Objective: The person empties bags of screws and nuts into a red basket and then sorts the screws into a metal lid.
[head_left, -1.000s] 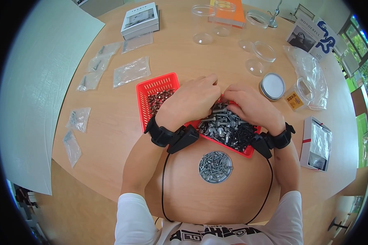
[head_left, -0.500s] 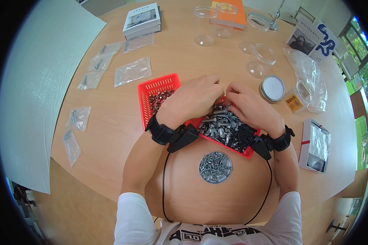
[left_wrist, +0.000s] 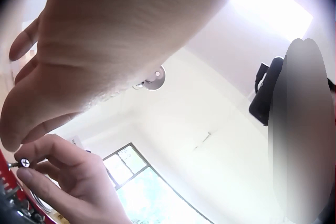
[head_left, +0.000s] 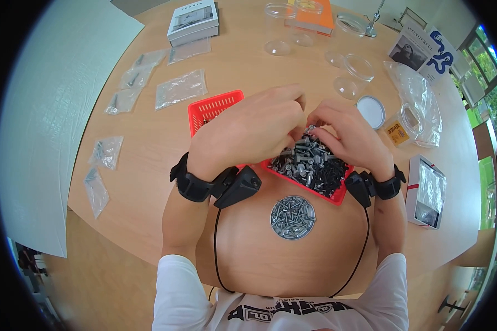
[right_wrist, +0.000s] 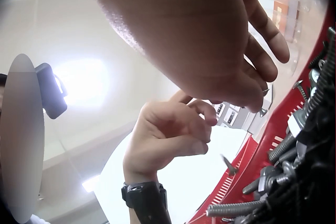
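Note:
My right hand (head_left: 356, 132) pinches a small cross-head screw (left_wrist: 25, 162) between thumb and forefinger, over the far side of a red basket (head_left: 337, 197). Bolts (head_left: 309, 160) and black screws fill that basket. My left hand (head_left: 248, 127) is above the place where this basket meets a second red basket (head_left: 215, 103), hiding most of that one. In the right wrist view, its thumb and bent forefinger stand apart with nothing between them. A blurred screw (right_wrist: 229, 166) appears below those fingertips. Nearer my body sits a round dish (head_left: 292, 238) of silver screws (head_left: 292, 215).
Small plastic bags (head_left: 121, 100), some with screws, lie on the left. Clear jars (head_left: 345, 85) stand at the back, near books (head_left: 193, 22). On the right are a round lid (head_left: 371, 112), a labelled tub (head_left: 400, 132) and an open box (head_left: 426, 193).
My left hand looks larger and its wrist has shifted left, covering more of the left basket. The right hand has moved slightly right, uncovering more bolts. The head view has shifted a little.

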The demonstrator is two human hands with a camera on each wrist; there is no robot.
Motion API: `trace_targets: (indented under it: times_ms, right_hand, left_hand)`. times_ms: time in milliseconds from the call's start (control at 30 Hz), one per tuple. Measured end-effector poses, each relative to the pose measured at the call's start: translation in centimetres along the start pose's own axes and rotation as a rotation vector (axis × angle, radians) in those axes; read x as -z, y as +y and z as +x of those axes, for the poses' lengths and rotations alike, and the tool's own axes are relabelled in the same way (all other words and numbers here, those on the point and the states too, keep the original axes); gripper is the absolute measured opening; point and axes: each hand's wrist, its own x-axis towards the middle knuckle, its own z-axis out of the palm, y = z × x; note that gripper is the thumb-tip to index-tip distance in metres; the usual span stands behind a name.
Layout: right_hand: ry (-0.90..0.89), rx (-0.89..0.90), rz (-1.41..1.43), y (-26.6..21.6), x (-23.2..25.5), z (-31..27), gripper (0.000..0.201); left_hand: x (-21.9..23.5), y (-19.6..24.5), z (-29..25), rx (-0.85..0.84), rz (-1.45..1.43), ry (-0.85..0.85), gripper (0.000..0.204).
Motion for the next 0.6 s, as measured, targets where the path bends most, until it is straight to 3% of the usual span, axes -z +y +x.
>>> trace_targets:
  times_ms: [133, 233, 333, 433, 600]
  right_hand:
    - [0.054, 0.016, 0.050, -1.2, 1.3, -0.3, 0.011]
    - [0.082, 0.020, 0.057, -2.4, 2.6, -0.8, 0.012]
    - [0.108, 0.027, 0.037, -3.6, 3.8, -1.5, 0.013]
    - [0.100, 0.017, 0.066, -4.7, 3.7, -2.3, 0.013]
    - [0.041, 0.042, 0.098, -6.4, 2.6, -4.6, 0.014]
  left_hand:
    - [-0.5, 0.8, -0.4, 0.012, -0.017, -0.028, 0.009]
    - [-0.8, -0.7, 0.0, -0.006, 0.052, 0.101, 0.012]
    - [-1.5, -2.4, 0.5, 0.096, 0.091, 0.050, 0.015]
    - [-2.3, -2.9, 1.1, 0.154, 0.090, -0.139, 0.018]
    - [-3.2, -2.4, 1.4, 0.111, 0.090, -0.127, 0.018]
